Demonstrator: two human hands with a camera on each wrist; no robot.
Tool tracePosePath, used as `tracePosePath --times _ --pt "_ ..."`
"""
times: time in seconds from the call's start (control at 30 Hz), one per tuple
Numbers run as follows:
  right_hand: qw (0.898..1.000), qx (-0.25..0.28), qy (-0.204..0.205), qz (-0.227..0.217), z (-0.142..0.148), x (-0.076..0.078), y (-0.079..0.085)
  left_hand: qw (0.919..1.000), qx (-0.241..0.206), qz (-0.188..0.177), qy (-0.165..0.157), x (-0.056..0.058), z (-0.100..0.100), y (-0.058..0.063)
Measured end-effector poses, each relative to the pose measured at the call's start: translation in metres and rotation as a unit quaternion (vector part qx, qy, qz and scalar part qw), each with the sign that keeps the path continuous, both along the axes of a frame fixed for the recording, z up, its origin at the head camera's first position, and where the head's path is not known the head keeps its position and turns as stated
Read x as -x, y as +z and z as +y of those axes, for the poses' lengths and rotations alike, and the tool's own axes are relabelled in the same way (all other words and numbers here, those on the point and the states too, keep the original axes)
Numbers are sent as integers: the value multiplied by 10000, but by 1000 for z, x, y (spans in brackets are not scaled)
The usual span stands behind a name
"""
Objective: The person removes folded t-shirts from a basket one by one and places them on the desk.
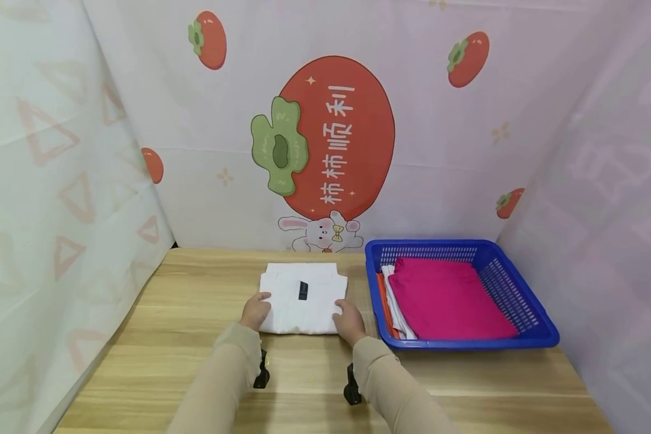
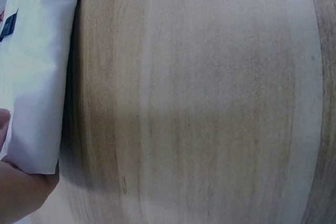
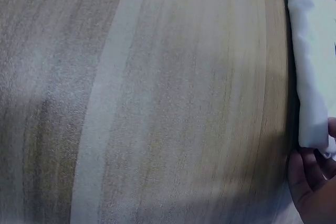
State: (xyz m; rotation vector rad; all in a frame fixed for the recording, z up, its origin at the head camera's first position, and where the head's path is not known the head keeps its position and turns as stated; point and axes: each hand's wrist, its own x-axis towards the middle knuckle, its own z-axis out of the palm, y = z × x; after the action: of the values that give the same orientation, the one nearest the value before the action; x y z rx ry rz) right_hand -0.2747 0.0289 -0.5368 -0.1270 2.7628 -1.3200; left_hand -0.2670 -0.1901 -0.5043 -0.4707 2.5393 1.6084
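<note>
Folded white cloth (image 1: 302, 311) between both hands (image 1: 256, 311) (image 1: 349, 322); one at each side

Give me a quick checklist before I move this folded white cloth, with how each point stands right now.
1. Left hand gripping the cloth's left edge: ok, thumb on top.
2. Right hand gripping the right edge: ok, thumb on top.
3. Folded white cloth in a compact shape: ok, black label facing up.
4. Folds underneath neat: cannot tell, the underside is hidden.
5. Blue basket close by: ok, just beyond the right hand.
6. Basket floor bare: not ok, pink cloth covers most of it.
</note>
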Motion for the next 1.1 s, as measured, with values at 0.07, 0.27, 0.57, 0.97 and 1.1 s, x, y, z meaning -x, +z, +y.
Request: tracePosePath --times 0.07,0.27,0.57,0.97,1.1 --pt "9997 -196 104 94 0 -2 3 9999 80 -100 -7 3 -1 -5" --pt "9976 -630 180 209 -1 -9 13 9980 179 340 -494 35 -36 -80" --pt "9938 -904 -207 609 -6 -4 32 9994 -199 -250 -135 -7 -19 15" --pt "9989 350 -12 300 3 -4 72 9954 -860 92 -403 -6 -12 48" --pt "9970 752 103 134 10 -5 83 9937 -1041 174 -370 -9 -6 55"
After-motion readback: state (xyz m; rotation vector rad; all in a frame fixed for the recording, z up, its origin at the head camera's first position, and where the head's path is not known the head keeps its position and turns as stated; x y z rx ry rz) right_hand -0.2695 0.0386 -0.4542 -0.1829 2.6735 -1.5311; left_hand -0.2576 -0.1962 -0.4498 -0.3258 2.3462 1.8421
